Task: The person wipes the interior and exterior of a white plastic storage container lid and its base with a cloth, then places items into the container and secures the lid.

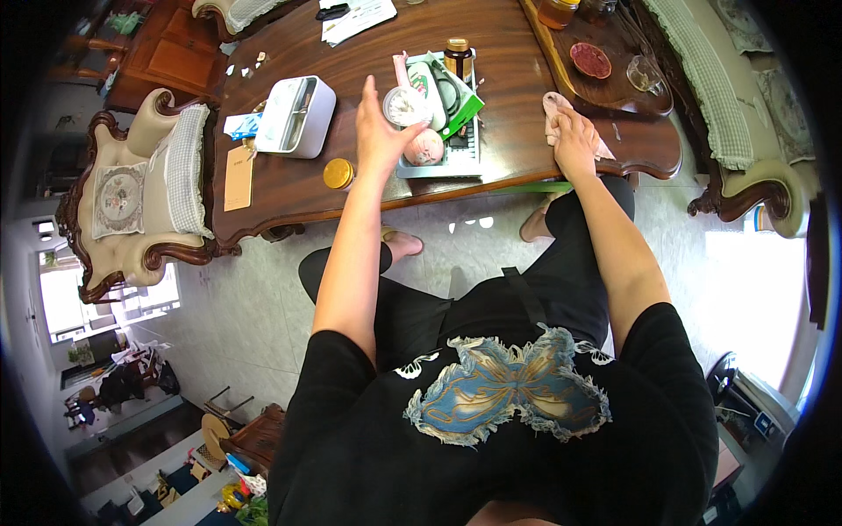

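My left hand (380,139) is at the left edge of a shallow light tray (439,172), fingers stretched and thumb apart. Just right of it sits a round clear tub of cotton swabs (406,107); whether the hand touches it I cannot tell. Below the tub lies a pink round object (424,148). The tray also holds a green box (468,117), a white and green case (424,82) and a dark brown bottle with a gold cap (458,58). My right hand (573,139) grips a pink cloth (556,104) on the wooden table near its front edge.
Left on the table (289,191) stand a white storage box (299,118), a yellow-lidded jar (338,174) and a brown notebook (238,177). A wooden tea tray (608,92) with a red dish (590,60) is at right. Armchairs (148,171) flank the table.
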`<state>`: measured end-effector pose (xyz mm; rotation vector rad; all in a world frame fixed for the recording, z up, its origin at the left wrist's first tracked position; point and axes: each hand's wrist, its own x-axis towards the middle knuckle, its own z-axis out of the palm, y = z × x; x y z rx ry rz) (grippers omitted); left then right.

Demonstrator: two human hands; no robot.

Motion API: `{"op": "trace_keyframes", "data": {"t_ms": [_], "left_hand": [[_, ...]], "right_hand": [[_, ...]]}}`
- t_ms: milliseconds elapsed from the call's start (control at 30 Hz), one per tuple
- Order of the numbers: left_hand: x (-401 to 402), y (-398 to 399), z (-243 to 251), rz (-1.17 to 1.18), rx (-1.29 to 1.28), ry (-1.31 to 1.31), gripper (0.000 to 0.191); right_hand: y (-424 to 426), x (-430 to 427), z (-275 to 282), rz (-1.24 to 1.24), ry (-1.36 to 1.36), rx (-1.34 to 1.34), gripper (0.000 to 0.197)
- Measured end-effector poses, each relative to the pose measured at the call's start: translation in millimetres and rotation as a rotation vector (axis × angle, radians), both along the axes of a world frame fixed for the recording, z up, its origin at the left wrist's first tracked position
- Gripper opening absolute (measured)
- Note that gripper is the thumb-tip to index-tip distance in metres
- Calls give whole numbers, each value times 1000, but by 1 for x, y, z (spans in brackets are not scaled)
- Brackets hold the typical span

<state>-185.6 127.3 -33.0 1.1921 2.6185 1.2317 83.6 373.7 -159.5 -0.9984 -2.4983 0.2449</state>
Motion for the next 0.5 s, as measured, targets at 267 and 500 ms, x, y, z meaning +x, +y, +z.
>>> {"op": "trace_keyframes", "data": {"t_ms": [267, 500], "left_hand": [[-19, 1, -6, 247, 232, 207, 77], [-94, -58, -31, 341, -386, 225, 77]], "right_hand": [[3, 5, -2, -25, -33, -21, 26], [-3, 1, 5, -6, -30, -16, 27]]}}
